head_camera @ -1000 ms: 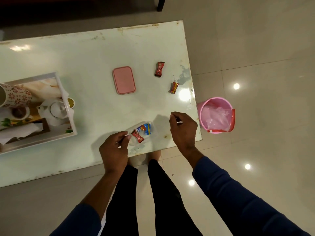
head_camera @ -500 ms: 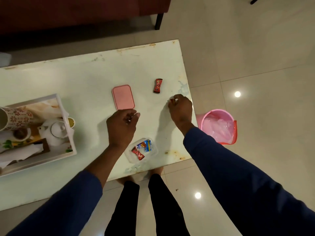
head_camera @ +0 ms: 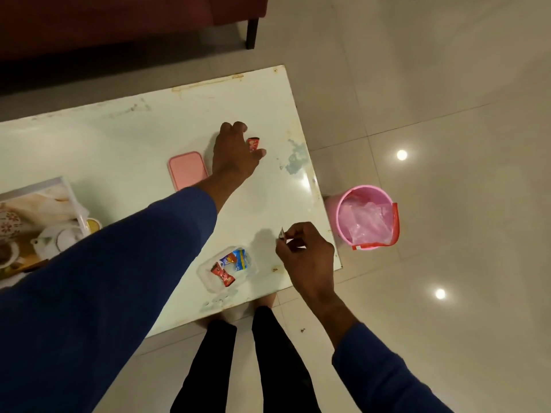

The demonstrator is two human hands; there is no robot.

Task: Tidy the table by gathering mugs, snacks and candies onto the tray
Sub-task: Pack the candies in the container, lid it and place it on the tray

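Reaching across the table toward its far right corner, left hand with fingers curled round a red candy, just beside the pink lid; blue sleeve lying over the middle of the table and hiding part of the tray at the left edge, where a teapot and a patterned mug show. Near the front right corner, right hand pinching a small wrapper above the surface, close to a clear container holding red and blue candies. Beyond the right edge, on the floor, a pink bucket
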